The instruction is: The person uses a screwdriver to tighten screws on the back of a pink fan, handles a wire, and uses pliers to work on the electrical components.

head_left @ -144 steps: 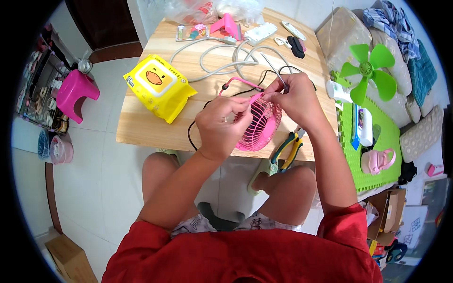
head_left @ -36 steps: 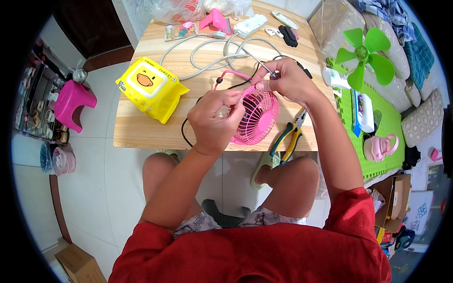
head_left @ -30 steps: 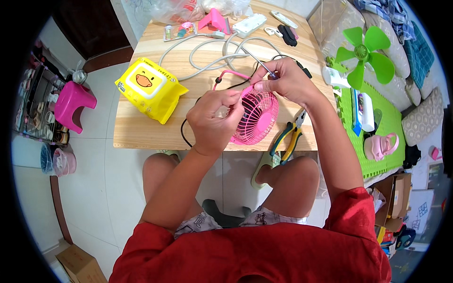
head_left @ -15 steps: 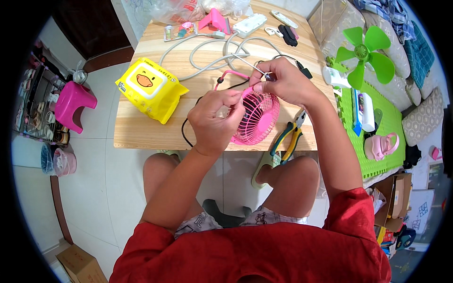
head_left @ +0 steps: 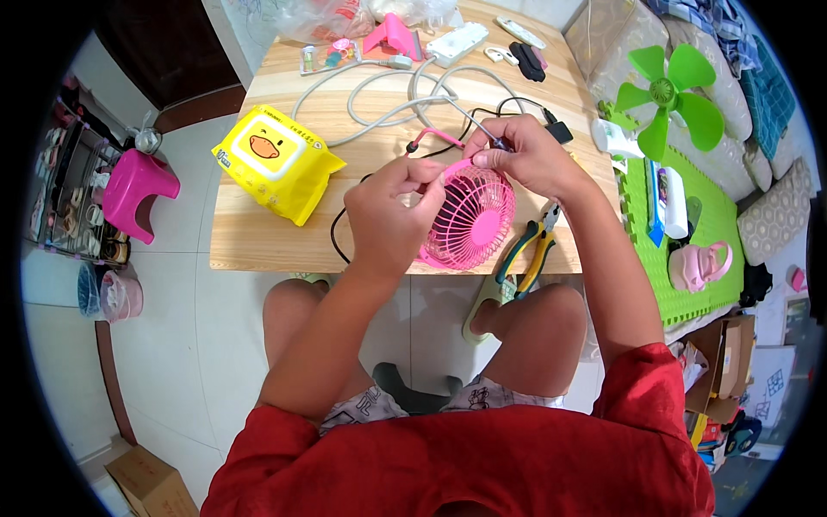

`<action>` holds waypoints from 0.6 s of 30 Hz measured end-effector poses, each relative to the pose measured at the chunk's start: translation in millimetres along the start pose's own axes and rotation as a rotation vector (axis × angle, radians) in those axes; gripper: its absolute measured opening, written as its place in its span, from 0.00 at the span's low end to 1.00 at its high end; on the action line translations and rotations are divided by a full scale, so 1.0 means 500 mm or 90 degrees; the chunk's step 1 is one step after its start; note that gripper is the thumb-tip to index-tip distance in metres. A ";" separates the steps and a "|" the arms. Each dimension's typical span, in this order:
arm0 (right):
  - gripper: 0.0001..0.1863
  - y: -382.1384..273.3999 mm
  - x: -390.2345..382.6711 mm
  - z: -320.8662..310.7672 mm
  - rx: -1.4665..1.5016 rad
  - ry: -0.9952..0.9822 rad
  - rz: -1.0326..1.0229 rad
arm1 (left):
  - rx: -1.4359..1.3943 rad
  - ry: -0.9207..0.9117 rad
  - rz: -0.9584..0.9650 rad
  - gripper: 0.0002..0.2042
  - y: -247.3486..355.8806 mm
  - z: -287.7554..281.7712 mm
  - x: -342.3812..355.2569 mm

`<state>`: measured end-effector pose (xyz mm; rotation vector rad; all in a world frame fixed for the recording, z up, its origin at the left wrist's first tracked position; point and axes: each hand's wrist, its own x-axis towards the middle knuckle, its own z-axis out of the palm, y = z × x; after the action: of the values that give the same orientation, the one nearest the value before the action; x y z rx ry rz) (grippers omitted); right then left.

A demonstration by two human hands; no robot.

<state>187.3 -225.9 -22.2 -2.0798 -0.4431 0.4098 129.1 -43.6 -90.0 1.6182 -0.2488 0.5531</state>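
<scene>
A small pink desk fan (head_left: 472, 217) with a round wire guard stands at the table's near edge, between my hands. My left hand (head_left: 392, 211) is closed in a pinch at the upper left of the guard's rim. My right hand (head_left: 532, 158) grips the top of the rim between thumb and fingers. The same hand also holds a screwdriver (head_left: 475, 120), whose thin metal shaft points up and left, away from the fan. Behind the rim, part of the fan's pink stand (head_left: 435, 133) shows. Pliers (head_left: 536, 246) with green and yellow handles lie just right of the fan.
A yellow wipes pack (head_left: 276, 164) sits on the left of the table (head_left: 245, 250). Grey cable (head_left: 366, 116) loops behind the fan, toward a white power strip (head_left: 457, 45). Green fan blades (head_left: 663, 93) stand at the right, above a green foam mat (head_left: 637, 224).
The pink fan's guard has shifted slightly right and turned a little. My left fingers have moved slightly, still at the rim. The screwdriver stays in my right hand.
</scene>
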 end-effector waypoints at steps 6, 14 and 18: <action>0.02 0.045 -0.001 0.013 -0.028 0.029 -0.039 | 0.054 -0.139 -0.141 0.05 0.034 -0.009 0.035; 0.06 0.062 -0.037 0.013 -0.055 0.320 -0.034 | 0.104 -0.146 -0.213 0.07 0.017 -0.011 0.051; 0.06 0.036 -0.127 0.049 0.029 0.317 0.193 | 0.089 -0.139 -0.235 0.07 -0.004 -0.020 0.049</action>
<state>123.1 -246.4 -42.5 -2.1156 0.1756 0.0628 149.0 -29.5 -79.4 1.8091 -0.0688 0.1128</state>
